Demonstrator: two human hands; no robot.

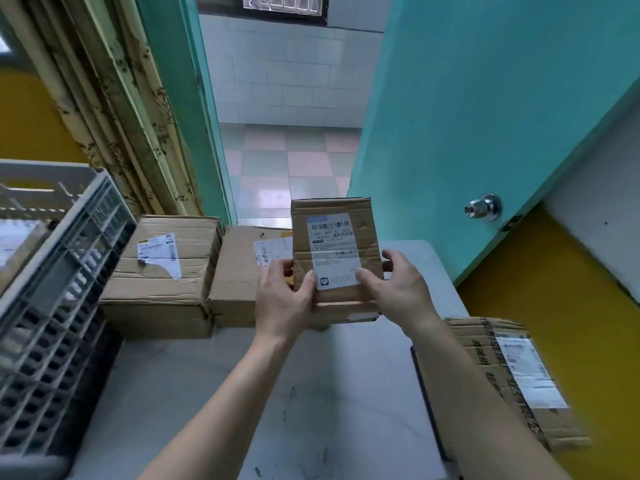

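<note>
You hold the small cardboard parcel (337,251) upright above the white table (214,393), its shipping label (334,251) facing you. Your left hand (282,301) pinches its lower left edge, thumb on the front, and your right hand (398,289) clasps the lower right edge, thumb on the label. Behind it two larger boxes (162,271) lie on the table, with a grey crate (52,289) to the left and another box (502,379) to the right
</note>
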